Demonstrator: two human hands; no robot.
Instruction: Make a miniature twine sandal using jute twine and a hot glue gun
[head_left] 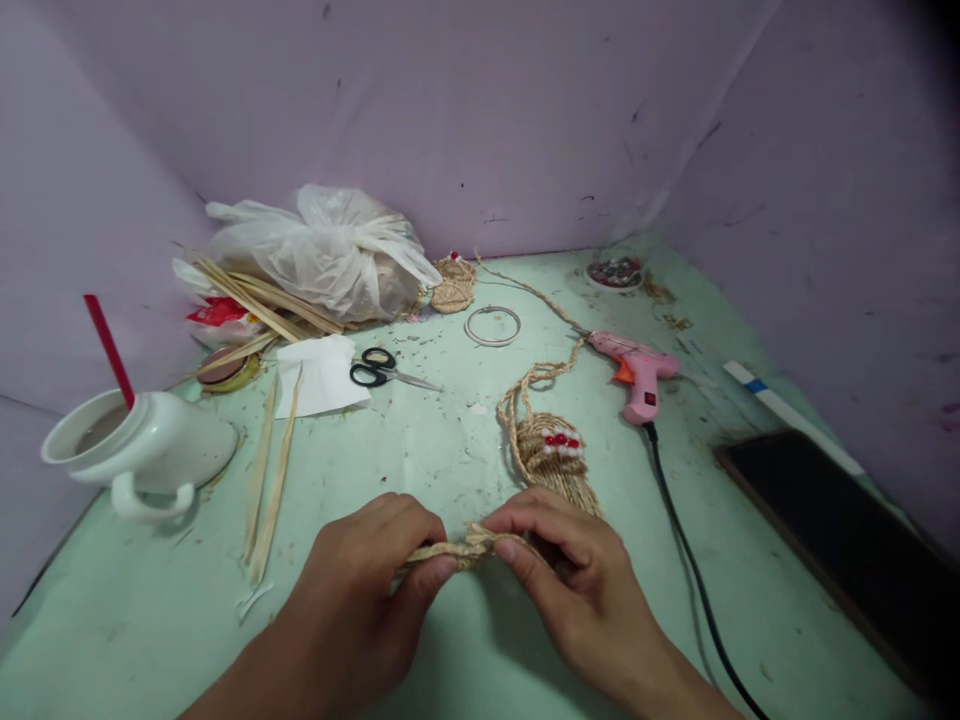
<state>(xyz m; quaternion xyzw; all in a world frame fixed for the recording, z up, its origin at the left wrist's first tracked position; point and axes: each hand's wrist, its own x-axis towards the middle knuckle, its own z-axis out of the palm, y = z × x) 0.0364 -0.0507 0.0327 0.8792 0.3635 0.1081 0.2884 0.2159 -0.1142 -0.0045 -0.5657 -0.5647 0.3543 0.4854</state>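
Note:
Close to me at the table's front, my left hand pinches a strip of woven straw braid between thumb and fingers. My right hand pinches the same braid from the other side, thumb and forefinger at its frayed end. Just beyond my right hand lies a braided straw piece with red and white beads on it and a long braided cord looping from it. My fingers partly hide the braid, so I cannot tell its full length.
A pink glue gun with a black cord lies at right, near a dark phone-like slab. Scissors, white paper, straw strips and a white mug are left. Behind are a plastic bag and a metal ring.

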